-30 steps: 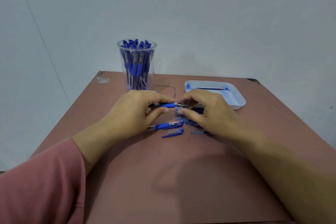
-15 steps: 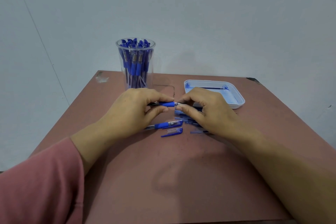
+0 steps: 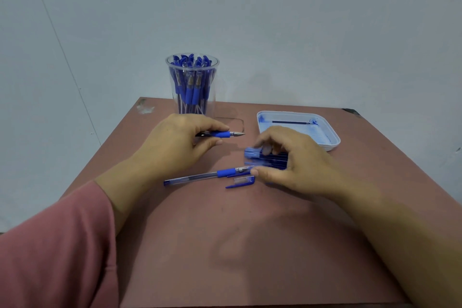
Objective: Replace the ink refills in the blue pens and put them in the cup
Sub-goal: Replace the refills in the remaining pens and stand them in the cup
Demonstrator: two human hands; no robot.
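While your left hand [image 3: 175, 142] is gripping uncapped pen [image 3: 222, 134], tip poking out past thumb toward right hand [image 3: 297, 165], that hand is hovering curled over refill pile [image 3: 275, 159], hold unclear in blur. Cup [image 3: 212, 102] is standing just beyond left knuckles.

Held pen [image 3: 220, 134]: blue grip, dark barrel, uncapped, level, metal tip pointing right; gripped by left hand [image 3: 175, 140] just in front of cup.
Cup [image 3: 192, 87]: clear plastic, upright at table's far edge, packed with blue pens.
Second pen [image 3: 207, 175]: clear barrel, blue grip, uncapped, flat on table [image 3: 225, 245], tip toward right.
Loose cap [image 3: 241, 181]: blue, clip type, just beside its tip.
Refill bundle [image 3: 265, 157]: blue, blurred, right hand [image 3: 297, 162] curled round it.
Single refill [image 3: 291, 122]: dark, flat in ink-stained white tray [image 3: 335, 144].
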